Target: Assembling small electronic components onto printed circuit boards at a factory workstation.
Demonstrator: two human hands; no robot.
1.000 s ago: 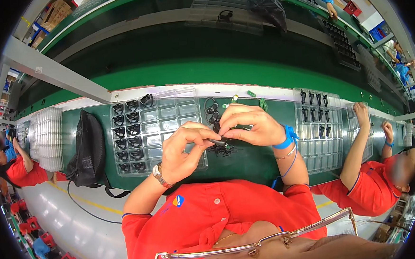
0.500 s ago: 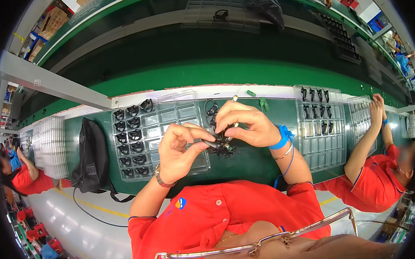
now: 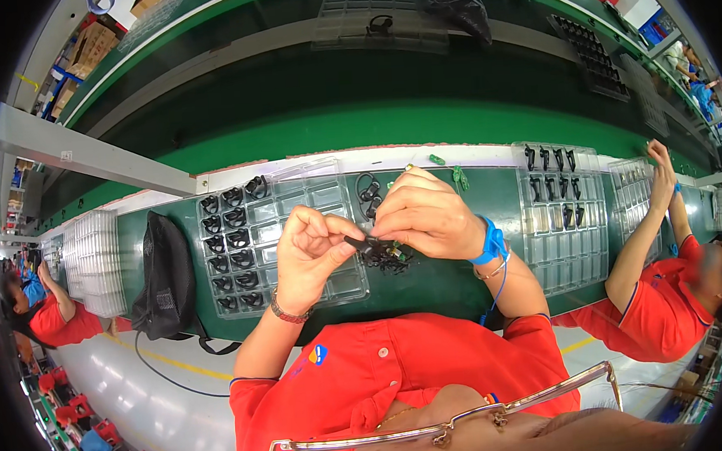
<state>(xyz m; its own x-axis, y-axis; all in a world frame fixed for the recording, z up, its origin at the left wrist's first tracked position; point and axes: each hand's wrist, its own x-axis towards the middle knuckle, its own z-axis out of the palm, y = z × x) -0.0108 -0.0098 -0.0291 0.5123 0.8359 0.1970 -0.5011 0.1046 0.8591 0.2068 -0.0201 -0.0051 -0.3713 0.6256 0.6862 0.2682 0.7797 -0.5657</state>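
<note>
My left hand [image 3: 311, 254] and my right hand [image 3: 429, 214] meet over the green workbench [image 3: 439, 279], both pinching one small black plastic part [image 3: 364, 243] between their fingertips. A blue strap [image 3: 489, 241] with a cord circles my right wrist; a beaded bracelet [image 3: 288, 313] sits on my left. Just below the hands lies a small heap of black parts [image 3: 386, 259]. Left of the hands is a clear compartment tray [image 3: 256, 232] with black parts filling its left columns.
A black bag [image 3: 166, 275] lies left of the tray, beside a stack of clear trays [image 3: 90, 263]. Another clear tray [image 3: 560, 205] with black parts is at right, where a person in red [image 3: 658, 290] reaches up. Another person [image 3: 40, 311] sits far left.
My hands have drawn closer together and slightly lower, both now gripping the small black part. The person on the right has raised an arm higher.
</note>
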